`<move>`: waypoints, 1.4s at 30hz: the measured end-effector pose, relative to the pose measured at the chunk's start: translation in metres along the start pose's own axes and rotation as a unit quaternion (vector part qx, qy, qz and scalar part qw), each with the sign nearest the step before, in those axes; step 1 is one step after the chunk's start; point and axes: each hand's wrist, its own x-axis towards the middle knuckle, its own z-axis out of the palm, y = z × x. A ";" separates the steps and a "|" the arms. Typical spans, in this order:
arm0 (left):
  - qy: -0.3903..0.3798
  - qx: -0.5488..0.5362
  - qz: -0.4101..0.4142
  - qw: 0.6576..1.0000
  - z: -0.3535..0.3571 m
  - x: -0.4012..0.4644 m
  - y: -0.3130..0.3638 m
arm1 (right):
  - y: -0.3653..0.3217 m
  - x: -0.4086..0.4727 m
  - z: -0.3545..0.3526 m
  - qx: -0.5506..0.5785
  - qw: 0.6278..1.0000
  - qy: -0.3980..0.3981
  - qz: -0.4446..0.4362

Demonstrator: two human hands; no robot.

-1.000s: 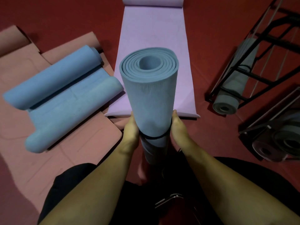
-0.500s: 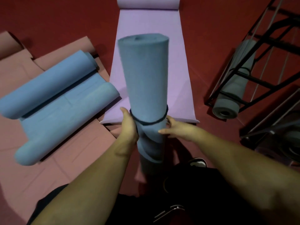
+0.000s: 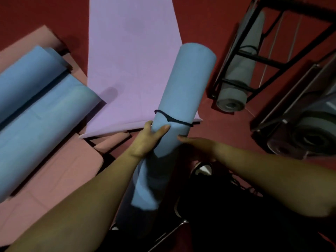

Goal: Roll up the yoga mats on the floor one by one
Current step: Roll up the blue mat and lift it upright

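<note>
**Rolled blue mat held upright, band round its middle**

The person stands the rolled blue mat point(image 3: 183, 91) up in front of them, tilted so its top leans to the right. It is a tight, smooth cylinder, pale blue, with a thin black band point(image 3: 174, 120) cinched round it a little above the hands; the band sits crooked, dipping on one side. Below the hands the roll looks looser, its lower end blurred against the person's dark clothing.

The left hand point(image 3: 148, 140) has a clenched grip on the roll, thumb laid across the front just under the band. The right hand point(image 3: 197, 145) touches the roll's right side with its fingers stretched out fairly straight, a released grip rather than a clasp.

Behind the roll a lilac mat point(image 3: 131, 70) lies flat on the red floor point(image 3: 205, 19). To the left a second blue mat point(image 3: 36, 110), curled in from both ends, rests on pink mats point(image 3: 54, 179). On the right a black metal rack point(image 3: 269, 59) holds a rolled grey mat point(image 3: 240, 80).
</note>
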 end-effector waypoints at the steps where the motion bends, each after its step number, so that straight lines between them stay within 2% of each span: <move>1: -0.004 -0.001 -0.006 1.000 0.008 0.003 -0.003 | 0.008 -0.001 -0.003 0.029 1.000 0.007 -0.001; 9: -0.070 0.023 -0.012 0.997 0.063 0.021 0.003 | 0.055 -0.003 -0.035 0.164 0.982 0.089 0.016; 14: -0.103 0.054 0.012 0.993 0.084 0.022 0.009 | 0.078 -0.013 -0.051 0.246 0.963 0.112 -0.013; 17: -0.111 0.052 0.034 0.992 0.092 0.023 0.014 | 0.082 -0.014 -0.059 0.257 0.958 0.121 -0.037; 23: -0.163 0.037 0.028 0.985 0.097 0.029 0.031 | 0.069 -0.021 -0.065 0.386 0.901 0.175 -0.097; 27: -0.174 0.062 0.035 0.982 0.105 0.031 0.038 | 0.067 -0.015 -0.067 0.402 0.883 0.207 -0.127; 34: -0.139 0.083 0.069 0.984 0.120 0.032 0.035 | 0.074 -0.013 -0.074 0.390 0.888 0.220 -0.106; 39: -0.140 0.040 0.112 0.983 0.122 0.039 0.047 | 0.054 -0.020 -0.079 0.438 0.864 0.182 -0.170; 42: -0.140 -0.009 0.085 0.986 0.120 0.041 0.048 | 0.035 -0.028 -0.096 0.419 0.868 0.182 -0.194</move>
